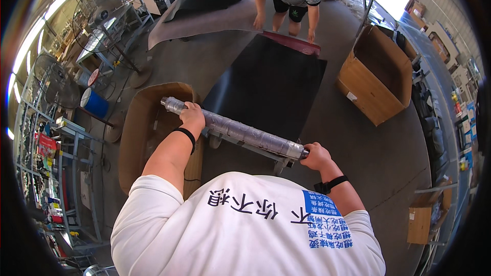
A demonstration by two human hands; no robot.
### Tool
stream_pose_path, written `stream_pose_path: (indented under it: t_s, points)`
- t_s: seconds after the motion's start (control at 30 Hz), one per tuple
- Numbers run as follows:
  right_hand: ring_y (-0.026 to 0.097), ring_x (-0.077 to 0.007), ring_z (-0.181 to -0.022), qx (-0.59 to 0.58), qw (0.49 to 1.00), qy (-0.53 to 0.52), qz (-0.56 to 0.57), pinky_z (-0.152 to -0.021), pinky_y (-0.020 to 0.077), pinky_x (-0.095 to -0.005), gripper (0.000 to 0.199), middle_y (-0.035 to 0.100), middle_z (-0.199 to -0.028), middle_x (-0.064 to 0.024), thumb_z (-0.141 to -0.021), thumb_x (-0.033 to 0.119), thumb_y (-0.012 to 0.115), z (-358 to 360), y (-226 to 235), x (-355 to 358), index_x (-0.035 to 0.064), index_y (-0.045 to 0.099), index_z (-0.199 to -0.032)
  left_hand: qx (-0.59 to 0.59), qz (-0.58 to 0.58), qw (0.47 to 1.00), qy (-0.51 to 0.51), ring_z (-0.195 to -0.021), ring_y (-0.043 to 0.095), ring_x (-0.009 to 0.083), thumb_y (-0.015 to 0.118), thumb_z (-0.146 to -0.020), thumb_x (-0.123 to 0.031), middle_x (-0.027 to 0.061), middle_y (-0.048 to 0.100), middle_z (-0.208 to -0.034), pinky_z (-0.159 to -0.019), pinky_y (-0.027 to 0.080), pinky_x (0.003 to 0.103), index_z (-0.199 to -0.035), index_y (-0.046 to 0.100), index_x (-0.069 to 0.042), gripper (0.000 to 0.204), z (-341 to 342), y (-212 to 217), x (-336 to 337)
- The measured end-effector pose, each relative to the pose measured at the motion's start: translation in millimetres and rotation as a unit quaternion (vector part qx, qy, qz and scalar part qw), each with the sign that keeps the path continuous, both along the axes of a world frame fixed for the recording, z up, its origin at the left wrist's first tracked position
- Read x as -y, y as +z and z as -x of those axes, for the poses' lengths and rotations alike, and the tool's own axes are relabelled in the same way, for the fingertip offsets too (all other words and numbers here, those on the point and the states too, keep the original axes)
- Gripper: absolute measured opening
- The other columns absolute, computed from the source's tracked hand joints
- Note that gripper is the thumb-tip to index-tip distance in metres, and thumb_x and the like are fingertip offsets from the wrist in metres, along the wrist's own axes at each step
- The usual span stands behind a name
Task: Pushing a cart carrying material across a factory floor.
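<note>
Gripping both ends, left hand and right hand hold a glossy plastic-wrapped cylindrical roll.

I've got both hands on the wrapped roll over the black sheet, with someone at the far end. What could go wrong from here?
1. The left hand grips the long clear-wrapped grey roll inboard of its end, while the right hand holds only the end; the slick wrap could slip or the roll could tilt.
2. A second person's hands rest at the far edge of the black flat sheet; sudden pulling might catch their fingers.
3. The open brown cardboard box sits close by the left hand, a possible snag.
</note>
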State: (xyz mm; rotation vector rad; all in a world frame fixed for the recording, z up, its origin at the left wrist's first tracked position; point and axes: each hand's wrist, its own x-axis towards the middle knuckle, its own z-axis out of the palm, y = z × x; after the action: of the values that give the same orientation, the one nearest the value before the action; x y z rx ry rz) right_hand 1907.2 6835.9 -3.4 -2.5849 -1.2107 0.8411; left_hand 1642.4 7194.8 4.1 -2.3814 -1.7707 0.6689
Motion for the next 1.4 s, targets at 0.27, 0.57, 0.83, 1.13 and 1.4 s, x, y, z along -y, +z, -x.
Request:
stream_pose_path:
  t_s: [0.27, 0.57, 0.83, 1.13, 1.4]
  points:
    - [0.061, -0.03, -0.112, 0.01, 1.0, -0.001, 0.001, -0.098, 0.0496, -0.0374, 0.055, 0.062, -0.119, -0.0103, -0.067, 0.031, 0.075, -1.3, -2.9, -0.3, 0.0184, 0.069, -0.12, -0.021, -0.006, 1.0, -0.022, -0.12, 0.056, 0.0418, 0.069, -0.084, -0.024, 0.0238, 0.022, -0.156, -0.086, 0.055, 0.046, -0.15, 0.028, -0.003, 0.081, 4.3, -17.8, -14.0]
    - [0.061, -0.0301, -0.111, 0.007, 1.0, -0.002, -0.007, -0.098, 0.0492, -0.0374, 0.056, 0.062, -0.117, -0.0106, -0.066, 0.03, 0.076, -2.5, -2.2, -3.3, 0.0157, 0.069, -0.12, -0.021, -0.009, 0.999, -0.029, -0.119, 0.057, 0.0417, 0.068, -0.085, -0.025, 0.0238, 0.022, -0.156, -0.085, 0.055, 0.046, -0.15, 0.029, -0.003, 0.079, 1.9, -18.4, -15.3]
    - [0.062, -0.0304, -0.109, 0.009, 1.0, -0.006, -0.022, -0.096, 0.0501, -0.0379, 0.057, 0.063, -0.113, -0.0116, -0.064, 0.029, 0.076, -3.5, -4.8, -3.5, 0.014, 0.069, -0.119, -0.023, -0.011, 1.0, -0.016, -0.118, 0.057, 0.0415, 0.068, -0.085, -0.024, 0.0235, 0.02, -0.158, -0.086, 0.054, 0.047, -0.152, 0.025, -0.004, 0.083, 3.1, -26.4, -20.7]
    - [0.061, -0.0301, -0.113, 0.015, 1.0, -0.008, -0.018, -0.098, 0.0497, -0.0371, 0.059, 0.062, -0.122, -0.0116, -0.063, 0.03, 0.076, -3.4, -10.3, -1.0, 0.0155, 0.069, -0.119, 0.005, -0.076, 0.996, -0.038, -0.11, 0.061, 0.0422, 0.052, -0.094, -0.021, 0.0238, 0.031, -0.153, -0.083, 0.053, 0.051, -0.147, 0.038, -0.006, 0.056, 7.2, -30.8, -13.3]
    - [0.058, -0.0309, -0.119, 0.008, 1.0, -0.014, 0.003, -0.103, 0.0464, -0.0372, 0.064, 0.06, -0.126, -0.0137, -0.063, 0.03, 0.079, 6.0, -8.2, 10.8, 0.0105, 0.066, -0.123, 0.004, -0.069, 0.997, -0.03, -0.108, 0.061, 0.042, 0.056, -0.093, -0.019, 0.0244, 0.03, -0.154, -0.085, 0.052, 0.05, -0.148, 0.037, -0.006, 0.06, 14.8, -41.1, 4.9]
